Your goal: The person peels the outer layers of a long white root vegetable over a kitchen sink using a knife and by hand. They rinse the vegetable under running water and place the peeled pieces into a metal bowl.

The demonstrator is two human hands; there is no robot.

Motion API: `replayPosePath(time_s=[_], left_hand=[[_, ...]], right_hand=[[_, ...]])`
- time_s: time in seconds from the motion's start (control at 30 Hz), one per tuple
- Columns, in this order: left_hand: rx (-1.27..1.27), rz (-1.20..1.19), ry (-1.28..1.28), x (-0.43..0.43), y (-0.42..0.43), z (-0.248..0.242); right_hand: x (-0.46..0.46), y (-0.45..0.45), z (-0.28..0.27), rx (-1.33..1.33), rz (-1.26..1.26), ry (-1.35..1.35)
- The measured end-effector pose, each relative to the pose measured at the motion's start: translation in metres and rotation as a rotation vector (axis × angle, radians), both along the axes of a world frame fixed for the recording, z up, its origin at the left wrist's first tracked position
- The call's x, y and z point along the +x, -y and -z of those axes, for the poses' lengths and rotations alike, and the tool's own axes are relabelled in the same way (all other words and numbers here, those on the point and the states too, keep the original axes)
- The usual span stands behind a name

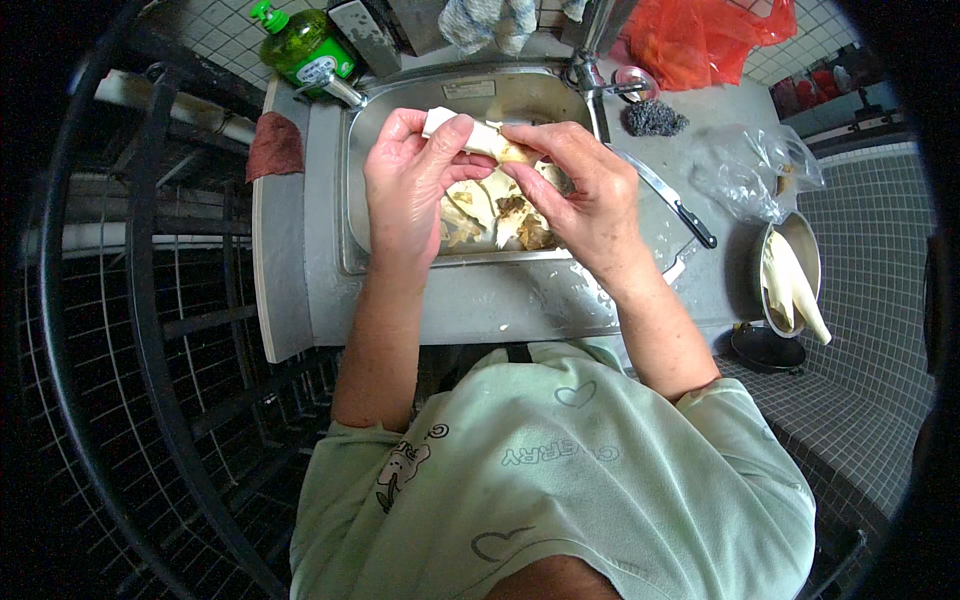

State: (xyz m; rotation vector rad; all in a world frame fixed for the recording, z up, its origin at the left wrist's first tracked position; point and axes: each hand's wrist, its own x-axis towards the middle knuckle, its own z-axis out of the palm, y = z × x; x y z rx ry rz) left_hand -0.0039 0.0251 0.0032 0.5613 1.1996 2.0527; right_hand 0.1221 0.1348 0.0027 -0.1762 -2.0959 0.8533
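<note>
My left hand (420, 161) grips one end of a pale, cream-coloured vegetable piece (480, 140), perhaps a bamboo shoot, above the sink. At its other, browner end, the thumb and fingertips of my right hand (581, 176) pinch it. Below both hands, pale and brown peelings (487, 206) lie in the stainless steel sink (360, 217). Longer pale pieces of a similar vegetable (787, 277) rest in a metal bowl (812, 240) at the right, one sticking out over its rim.
A black-handled knife (679, 206) lies right of the sink, with a white-handled tool (675, 270) near my right forearm. Behind are a faucet (589, 71), a dark scouring pad (654, 118), a clear plastic bag (757, 169), a red bag (694, 41) and a green soap bottle (307, 52).
</note>
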Motion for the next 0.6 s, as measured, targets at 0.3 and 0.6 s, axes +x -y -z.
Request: replayPosePath(time_s=[0.3, 0.6], left_hand=[[-0.008, 0.029, -0.012, 0.0066, -0.0024, -0.0067], [-0.095, -0.043, -0.078, 0.0092, -0.0029, -0.0069]], right_hand=[[0.0033, 0.0014, -0.0013, -0.022, 0.063, 0.019], [0.0056, 0.0053, -0.0072, 0.062, 0.073, 0.105]])
